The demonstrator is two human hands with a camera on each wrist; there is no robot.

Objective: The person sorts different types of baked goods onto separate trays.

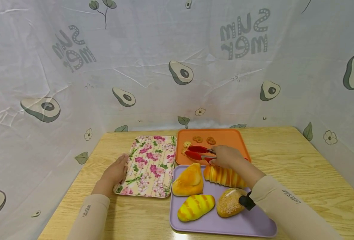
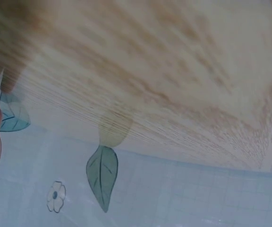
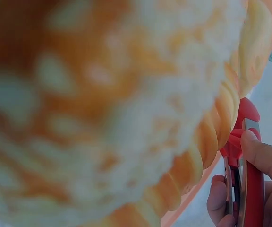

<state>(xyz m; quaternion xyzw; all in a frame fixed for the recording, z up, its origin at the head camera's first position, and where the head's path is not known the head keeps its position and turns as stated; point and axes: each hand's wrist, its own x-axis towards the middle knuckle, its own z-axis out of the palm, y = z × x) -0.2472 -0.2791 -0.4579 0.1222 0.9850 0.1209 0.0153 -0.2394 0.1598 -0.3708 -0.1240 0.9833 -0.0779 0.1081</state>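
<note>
My right hand [image 1: 226, 156] grips a pair of red-tipped tongs [image 1: 193, 155] low over the orange tray [image 1: 224, 136]. The tongs' heads are apart, close to small round biscuits [image 1: 187, 144] at the tray's left side; whether they touch one is unclear. Two pretzel-shaped biscuits [image 1: 197, 139] lie farther back. In the right wrist view, thumb and fingers wrap the tongs' handles [image 3: 254, 198]. My left hand [image 1: 115, 171] rests along the left edge of a floral tray [image 1: 151, 166], its fingers fairly straight. Only part of that hand shows, at the left wrist view's edge.
A lavender tray [image 1: 221, 229] in front holds a folded pastry [image 1: 188, 180], a yellow striped loaf [image 1: 196, 207], a speckled bun [image 1: 229, 202] and a ridged loaf [image 1: 221, 176] under my right forearm. A printed curtain [image 1: 153, 83] borders the wooden table [image 1: 296, 163].
</note>
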